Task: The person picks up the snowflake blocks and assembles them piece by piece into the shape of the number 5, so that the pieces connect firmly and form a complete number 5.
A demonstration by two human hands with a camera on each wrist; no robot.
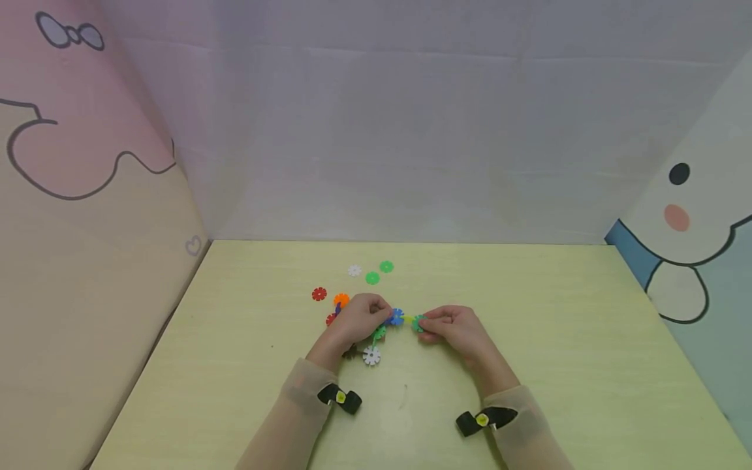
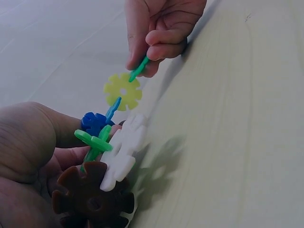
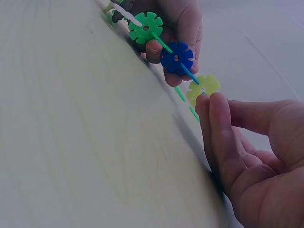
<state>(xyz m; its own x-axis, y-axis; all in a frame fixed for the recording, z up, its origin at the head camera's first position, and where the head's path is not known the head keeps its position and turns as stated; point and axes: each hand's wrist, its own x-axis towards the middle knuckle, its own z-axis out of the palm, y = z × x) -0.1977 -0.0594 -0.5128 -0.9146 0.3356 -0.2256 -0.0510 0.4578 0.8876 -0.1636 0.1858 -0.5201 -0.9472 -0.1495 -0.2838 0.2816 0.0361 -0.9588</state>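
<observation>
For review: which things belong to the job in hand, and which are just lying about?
In the job:
linked discs in the left hand
green disc in the right hand

Lying about:
loose red disc
loose white disc
two loose green discs

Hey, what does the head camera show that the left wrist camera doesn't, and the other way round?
Only the head view shows the separate red disc, white disc and two green discs lying beyond the linked pieces. Only the left wrist view shows the yellow disc's notched round face; from the head it appears edge-on. Both show the left hand holding the linked pieces, and the right hand pinching the green end disc.
</observation>
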